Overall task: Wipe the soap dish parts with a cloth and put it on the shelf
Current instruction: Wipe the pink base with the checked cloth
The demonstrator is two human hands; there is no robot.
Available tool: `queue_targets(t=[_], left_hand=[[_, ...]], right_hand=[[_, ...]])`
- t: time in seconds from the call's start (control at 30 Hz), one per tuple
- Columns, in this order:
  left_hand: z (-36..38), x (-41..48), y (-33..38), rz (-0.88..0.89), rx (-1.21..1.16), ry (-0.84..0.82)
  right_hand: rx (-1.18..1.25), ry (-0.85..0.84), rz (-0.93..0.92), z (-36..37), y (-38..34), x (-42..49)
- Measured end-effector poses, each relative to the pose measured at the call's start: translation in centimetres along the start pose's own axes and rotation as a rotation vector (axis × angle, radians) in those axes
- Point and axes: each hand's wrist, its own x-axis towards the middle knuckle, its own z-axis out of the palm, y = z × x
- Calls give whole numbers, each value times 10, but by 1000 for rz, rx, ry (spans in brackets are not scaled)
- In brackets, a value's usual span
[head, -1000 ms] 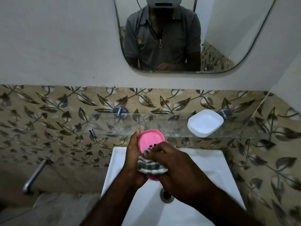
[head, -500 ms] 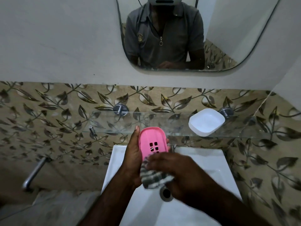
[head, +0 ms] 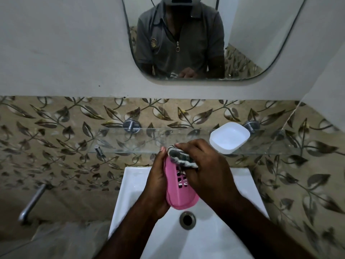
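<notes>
My left hand (head: 157, 176) grips the pink slotted soap dish insert (head: 179, 195) by its left edge, above the white sink (head: 130, 186). My right hand (head: 207, 169) holds a grey-and-white striped cloth (head: 179, 156) bunched against the insert's far end, covering that end. The white soap dish base (head: 229, 137) sits on the glass shelf (head: 130, 141) at its right end, apart from both hands.
A mirror (head: 261, 34) hangs above the shelf and reflects a person in a grey shirt. Leaf-patterned tiles cover the wall. The sink drain (head: 187, 220) lies below the hands. A metal tap (head: 33, 202) sticks out at lower left. A side wall closes in on the right.
The cloth in my right hand has slid from the near end of the pink insert up to its far end. The insert's near end is now uncovered.
</notes>
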Motion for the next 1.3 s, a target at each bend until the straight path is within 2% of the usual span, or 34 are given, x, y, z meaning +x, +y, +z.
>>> queue_targets(t=[0.17,0.33,0.43,0.6,0.73,1.0,1.07,1.17,1.3], left_hand=[[3,-7,0,19,113,-1],[7,-12,-8,17,98,14],[9,-13,-8,32,128,11],[10,-9,-4,82,169,5],[10,-7,0,88,164,19],[-1,-9,-3,148,79,221],[-6,-7,1,182,83,244],[-9,-4,6,222,101,208],[-6,-1,8,230,57,230]], right_hand=[[55,92,193,2,7,-10],[60,70,279,0,9,-20],[103,77,261,-3,9,-19],[114,-43,43,-7,-6,-14],[101,-3,192,-9,5,-6],[56,-187,311,2,2,-30],[100,-256,392,6,1,-41],[316,-278,483,6,-2,-49],[453,-291,440,-1,-13,-45]])
